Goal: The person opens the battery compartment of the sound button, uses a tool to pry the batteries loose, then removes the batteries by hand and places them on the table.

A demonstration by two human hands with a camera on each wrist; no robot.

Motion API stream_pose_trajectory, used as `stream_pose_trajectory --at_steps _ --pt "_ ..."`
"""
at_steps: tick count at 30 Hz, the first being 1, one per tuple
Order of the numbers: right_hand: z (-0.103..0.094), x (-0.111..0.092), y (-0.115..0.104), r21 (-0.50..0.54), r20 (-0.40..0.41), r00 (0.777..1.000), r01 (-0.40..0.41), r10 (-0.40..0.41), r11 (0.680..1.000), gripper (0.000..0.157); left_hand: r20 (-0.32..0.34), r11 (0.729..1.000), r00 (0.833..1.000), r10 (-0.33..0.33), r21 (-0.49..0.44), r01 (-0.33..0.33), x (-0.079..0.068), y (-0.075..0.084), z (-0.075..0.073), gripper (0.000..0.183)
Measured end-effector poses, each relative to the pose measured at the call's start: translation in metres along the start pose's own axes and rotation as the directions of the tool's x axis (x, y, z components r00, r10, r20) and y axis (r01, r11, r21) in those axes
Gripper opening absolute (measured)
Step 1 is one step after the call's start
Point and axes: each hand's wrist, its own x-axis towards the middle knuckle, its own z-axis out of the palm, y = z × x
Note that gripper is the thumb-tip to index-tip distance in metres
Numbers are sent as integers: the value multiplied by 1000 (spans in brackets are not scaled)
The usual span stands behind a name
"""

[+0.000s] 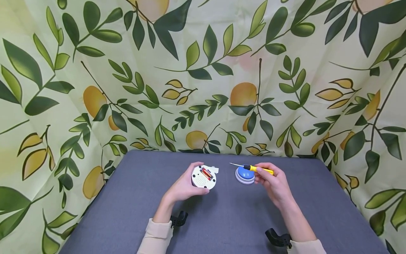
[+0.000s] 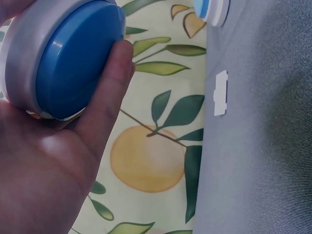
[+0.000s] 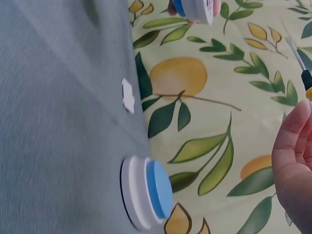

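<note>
My left hand (image 1: 184, 185) grips a round push button (image 1: 199, 181) by its sides, held above the table. Its white underside faces the head camera, showing an uncovered battery compartment (image 1: 207, 174) with red-and-black batteries inside. In the left wrist view its blue dome (image 2: 80, 56) shows, with a finger along it. My right hand (image 1: 274, 181) pinches a yellow-handled screwdriver (image 1: 264, 170), its metal tip pointing left toward the held button. A second blue-and-white push button (image 3: 159, 190) sits dome up on the table; the screwdriver overlaps it in the head view.
A small white battery cover (image 2: 221, 92) lies flat on the grey tabletop (image 1: 234, 218), behind the held button. A fabric backdrop (image 1: 203, 88) with leaves and orange fruit rises along the table's back and sides. Black camera mounts (image 1: 180, 218) sit on both wrists.
</note>
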Motion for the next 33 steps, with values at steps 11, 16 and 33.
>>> stream_pose_trajectory --at_steps 11,16,33 --pt "22 3 4 17 26 998 50 -51 999 9 2 1000 1000 5 -5 -5 0 2 1 92" --pt "30 5 5 37 27 998 57 -58 998 8 13 1000 1000 7 -20 -7 0 3 2 90" --pt "36 7 26 60 59 998 -2 -2 998 8 36 999 999 22 -29 -21 0 1 4 90"
